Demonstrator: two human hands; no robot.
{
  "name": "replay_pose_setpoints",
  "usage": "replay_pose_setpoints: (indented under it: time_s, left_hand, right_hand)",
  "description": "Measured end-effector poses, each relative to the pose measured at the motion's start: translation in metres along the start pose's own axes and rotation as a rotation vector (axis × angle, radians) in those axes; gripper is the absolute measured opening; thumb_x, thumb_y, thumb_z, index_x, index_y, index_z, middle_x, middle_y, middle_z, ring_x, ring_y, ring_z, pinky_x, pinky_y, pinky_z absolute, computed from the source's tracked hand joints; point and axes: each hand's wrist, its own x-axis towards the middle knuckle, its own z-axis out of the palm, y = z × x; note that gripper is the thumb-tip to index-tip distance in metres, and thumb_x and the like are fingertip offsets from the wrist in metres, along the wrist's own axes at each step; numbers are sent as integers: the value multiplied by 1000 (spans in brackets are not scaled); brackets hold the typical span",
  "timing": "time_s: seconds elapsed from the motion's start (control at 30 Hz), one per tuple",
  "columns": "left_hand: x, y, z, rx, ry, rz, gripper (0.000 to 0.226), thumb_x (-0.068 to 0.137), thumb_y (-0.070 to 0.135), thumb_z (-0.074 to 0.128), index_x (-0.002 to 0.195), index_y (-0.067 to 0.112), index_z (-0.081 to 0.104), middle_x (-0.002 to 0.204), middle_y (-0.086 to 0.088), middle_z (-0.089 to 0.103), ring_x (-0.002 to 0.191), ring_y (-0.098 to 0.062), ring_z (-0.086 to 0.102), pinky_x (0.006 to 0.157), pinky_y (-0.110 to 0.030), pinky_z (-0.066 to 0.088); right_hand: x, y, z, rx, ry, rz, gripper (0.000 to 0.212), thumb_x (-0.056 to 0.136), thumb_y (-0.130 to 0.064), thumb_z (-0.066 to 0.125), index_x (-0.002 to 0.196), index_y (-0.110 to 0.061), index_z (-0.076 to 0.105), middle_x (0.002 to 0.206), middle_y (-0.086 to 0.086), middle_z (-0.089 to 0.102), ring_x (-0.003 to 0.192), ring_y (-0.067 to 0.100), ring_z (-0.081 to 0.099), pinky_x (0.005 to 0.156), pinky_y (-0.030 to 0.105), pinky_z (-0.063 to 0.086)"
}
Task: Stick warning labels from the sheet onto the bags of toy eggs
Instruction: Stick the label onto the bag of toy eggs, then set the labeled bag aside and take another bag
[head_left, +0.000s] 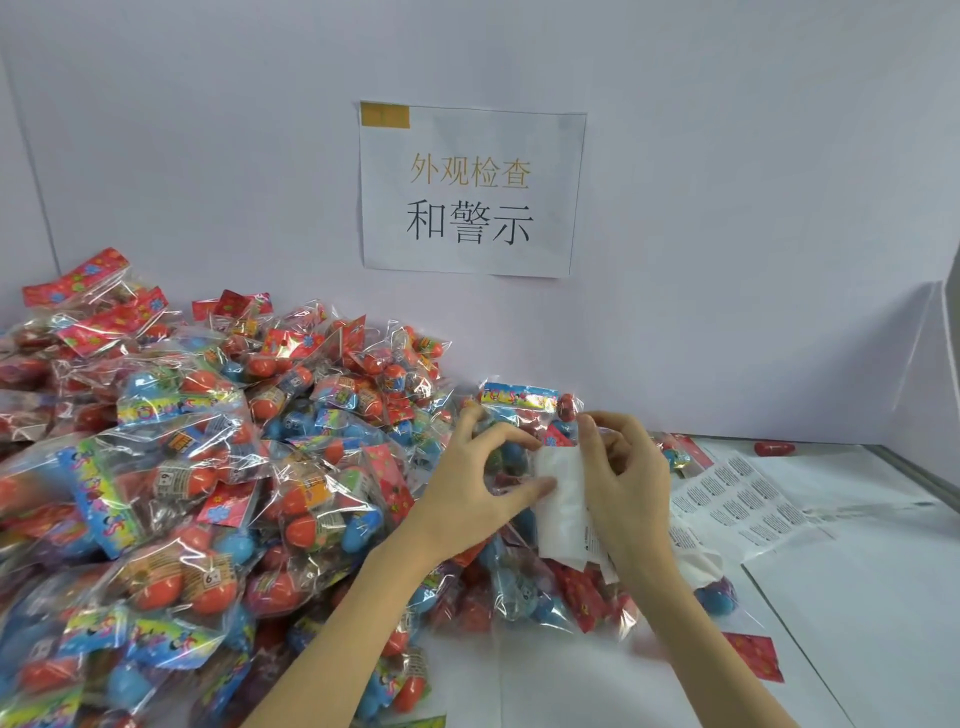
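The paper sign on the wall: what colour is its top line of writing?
Golden yellow on the white paper sign; the line below is black. Head view.

I count two hands in my view, the left hand (470, 488) and the right hand (626, 486), with one white label strip (563, 499) between them. One label sheet (748, 499) lies flat on the right. One paper sign (472, 189) hangs on the far wall. One loose red egg (774, 447) sits far right. The bags of toy eggs (197, 467) heaped on the left are too many and too overlapped for me to count.
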Motion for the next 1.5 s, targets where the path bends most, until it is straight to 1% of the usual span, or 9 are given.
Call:
replay_pose_setpoints:
  time_s: [0.23, 0.47, 0.6, 0.83, 0.93, 1.1, 1.23, 1.37, 1.5]
  left_hand:
    - [5, -2, -7, -48, 108, -51, 26, 91, 19, 80, 112, 25, 67, 125, -1, 54, 114, 11, 49, 96, 3, 30]
    - [7, -8, -6, -64, 160, -88, 23, 94, 19, 77, 113, 27, 68, 126, 2, 51, 116, 8, 49, 99, 1, 30]
    - [8, -11, -6, -70, 197, -83, 21, 95, 16, 75, 112, 27, 69, 125, 3, 51, 113, 14, 49, 94, 5, 29]
    - [9, -11, -7, -61, 255, -81, 29, 93, 23, 79, 118, 32, 68, 132, 1, 52, 125, -1, 49, 102, -2, 32]
    - [8, -9, -8, -31, 305, -24, 35, 87, 25, 84, 119, 26, 70, 131, -1, 51, 125, -5, 51, 103, -5, 35]
    - [5, -2, -4, -33, 187, -50, 22, 88, 47, 77, 104, 33, 77, 127, 1, 48, 130, -17, 47, 113, -34, 41]
    - [1, 4, -2, -10, 0, -45, 41, 69, 73, 74, 106, 56, 68, 125, 25, 40, 124, 18, 37, 100, -6, 33]
    - [2, 1, -3, -45, 40, -47, 36, 76, 57, 82, 109, 45, 73, 113, 17, 46, 118, 0, 50, 105, -32, 50]
    - [3, 1, -3, -59, 35, -21, 28, 85, 49, 79, 106, 32, 78, 111, 5, 51, 106, 1, 56, 84, -16, 54]
  right_hand:
    - [2, -10, -6, 166, -208, 100, 26, 112, -28, 48, 111, -20, 73, 85, 0, 75, 77, 21, 66, 70, 30, 55]
    - [7, -12, -17, -206, -426, -43, 38, 100, -1, 57, 117, -31, 71, 112, -13, 70, 102, 0, 64, 85, 16, 48]
    - [3, -8, -15, -414, -477, -185, 38, 99, -5, 63, 128, -30, 66, 116, -14, 58, 117, 11, 56, 104, 29, 43]
    - [3, -5, -12, -346, -365, -224, 32, 99, -14, 70, 111, -42, 60, 96, -18, 63, 93, 1, 61, 76, 10, 43]
    - [3, -5, -10, -270, -292, -191, 25, 101, -18, 66, 112, -40, 60, 86, -16, 67, 79, 12, 64, 66, 23, 50]
    - [4, -5, -10, -201, -127, -158, 18, 101, -19, 67, 111, -34, 66, 89, -15, 72, 79, 9, 65, 71, 20, 49]
    - [5, -7, -11, -103, -61, -128, 16, 101, -17, 69, 111, -29, 68, 95, -14, 74, 87, 7, 70, 74, 19, 51]
    - [2, -10, -9, -37, -59, -135, 15, 100, -18, 70, 109, -30, 68, 92, -15, 75, 88, 8, 72, 74, 19, 55]
    - [1, -9, -7, -136, -89, -201, 19, 99, -15, 70, 110, -30, 72, 118, -13, 65, 110, -4, 61, 94, 21, 51]
